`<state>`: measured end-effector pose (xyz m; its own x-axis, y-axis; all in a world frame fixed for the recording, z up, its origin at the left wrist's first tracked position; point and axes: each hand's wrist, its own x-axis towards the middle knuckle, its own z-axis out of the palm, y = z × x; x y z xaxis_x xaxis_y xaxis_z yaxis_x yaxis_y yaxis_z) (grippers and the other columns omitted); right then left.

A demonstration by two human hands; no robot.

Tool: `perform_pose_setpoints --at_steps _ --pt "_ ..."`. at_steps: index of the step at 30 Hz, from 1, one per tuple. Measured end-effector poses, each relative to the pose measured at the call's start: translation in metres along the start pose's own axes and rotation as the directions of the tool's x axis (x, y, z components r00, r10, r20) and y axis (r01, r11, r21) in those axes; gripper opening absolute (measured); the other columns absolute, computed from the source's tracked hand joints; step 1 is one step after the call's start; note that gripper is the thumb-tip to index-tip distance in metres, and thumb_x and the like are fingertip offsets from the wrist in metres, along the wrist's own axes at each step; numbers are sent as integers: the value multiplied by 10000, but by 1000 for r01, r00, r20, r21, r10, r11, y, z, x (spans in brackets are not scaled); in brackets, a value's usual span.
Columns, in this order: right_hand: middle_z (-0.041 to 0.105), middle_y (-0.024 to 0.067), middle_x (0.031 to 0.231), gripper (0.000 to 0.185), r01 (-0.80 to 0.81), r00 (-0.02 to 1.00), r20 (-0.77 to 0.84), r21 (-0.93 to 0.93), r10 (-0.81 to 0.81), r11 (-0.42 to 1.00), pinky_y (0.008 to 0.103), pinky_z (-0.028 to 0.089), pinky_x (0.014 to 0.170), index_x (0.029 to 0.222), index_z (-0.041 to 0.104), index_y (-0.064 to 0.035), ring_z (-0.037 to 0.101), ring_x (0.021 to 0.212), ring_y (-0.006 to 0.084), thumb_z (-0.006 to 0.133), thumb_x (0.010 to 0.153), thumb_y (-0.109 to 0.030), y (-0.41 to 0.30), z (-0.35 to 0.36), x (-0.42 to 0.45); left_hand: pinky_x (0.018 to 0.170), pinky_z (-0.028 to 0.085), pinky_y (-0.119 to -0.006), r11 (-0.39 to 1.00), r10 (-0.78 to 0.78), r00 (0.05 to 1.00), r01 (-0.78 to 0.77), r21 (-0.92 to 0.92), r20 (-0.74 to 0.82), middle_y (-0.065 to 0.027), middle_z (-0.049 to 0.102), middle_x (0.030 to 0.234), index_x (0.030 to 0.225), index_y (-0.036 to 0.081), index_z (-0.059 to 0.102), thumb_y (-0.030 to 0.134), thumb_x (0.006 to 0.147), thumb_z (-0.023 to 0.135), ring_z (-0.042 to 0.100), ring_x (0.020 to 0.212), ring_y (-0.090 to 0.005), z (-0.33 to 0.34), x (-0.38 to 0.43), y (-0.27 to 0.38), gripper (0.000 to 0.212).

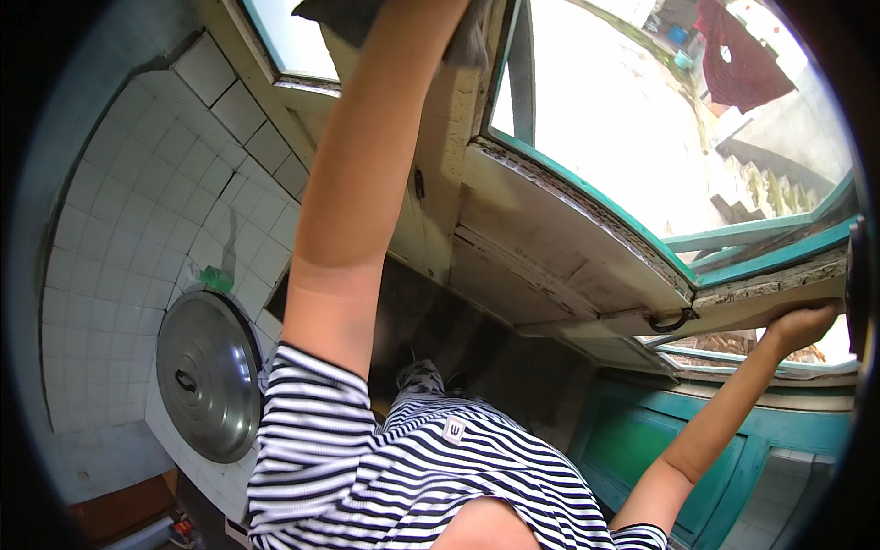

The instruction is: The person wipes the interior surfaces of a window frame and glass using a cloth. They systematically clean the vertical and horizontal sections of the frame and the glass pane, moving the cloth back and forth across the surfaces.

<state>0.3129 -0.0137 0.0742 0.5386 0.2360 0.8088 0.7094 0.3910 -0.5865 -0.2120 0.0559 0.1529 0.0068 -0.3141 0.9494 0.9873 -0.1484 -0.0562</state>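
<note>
My left arm reaches up past the top edge, so my left hand is out of view. Dark grey cloth (470, 42) shows on both sides of that forearm, in front of a cream wooden frame with glass panes. At the far right, my right hand (803, 326) is curled against the edge of the wooden frame (739, 311); its fingertips are hidden. A curved dark metal handle (674, 320) is fixed to this frame, left of that hand. Teal strips (591, 196) border the large glass pane above the worn cream panel (550, 237).
A round metal lid (206, 378) with a black knob lies on the white tiled counter (199, 481) at left. A green plastic item (216, 278) is beside it. Lower right stands a teal panelled door (632, 440). Dark red cloth (742, 58) hangs outside.
</note>
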Motion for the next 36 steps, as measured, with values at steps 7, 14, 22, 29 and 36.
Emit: perform_pose_setpoints --at_steps 7,14,22,29,36 --pt "675 152 1068 481 46 999 -4 5 -46 999 384 498 864 1092 647 34 621 911 250 411 1053 -383 -4 3 -1 943 339 -529 974 223 884 -187 -128 410 -32 574 1340 1218 264 644 218 825 699 501 1254 -323 -98 -227 26 399" --pt "679 195 1089 519 77 997 2 -124 -77 989 417 493 885 1085 642 49 639 949 311 387 1047 -402 -4 2 0 895 371 -404 970 -71 765 203 -135 640 -31 581 1061 1080 180 603 362 1014 577 543 1038 -225 -138 -237 117 195" --pt "663 283 1145 724 12 1000 -18 -158 -15 987 482 483 946 1127 627 96 640 1045 423 364 1044 -574 -25 7 -10 826 494 -459 802 237 811 148 -578 536 -45 601 1026 973 118 673 278 834 612 566 1073 -226 -131 -201 339 221" --pt "653 338 1126 721 120 992 -17 -190 -126 974 515 466 937 1075 622 134 624 1016 475 387 1061 -547 -13 3 -5 778 447 -385 925 189 828 31 -379 527 43 660 971 916 231 659 389 810 748 657 1006 -170 -125 -220 188 210" --pt "659 273 1131 709 -7 999 -43 -26 6 1000 458 491 919 1092 623 107 648 990 390 432 1028 -574 -43 12 -20 860 482 -416 998 -60 775 63 17 629 9 695 1045 987 175 733 484 856 755 621 1050 -232 -137 -218 73 336"
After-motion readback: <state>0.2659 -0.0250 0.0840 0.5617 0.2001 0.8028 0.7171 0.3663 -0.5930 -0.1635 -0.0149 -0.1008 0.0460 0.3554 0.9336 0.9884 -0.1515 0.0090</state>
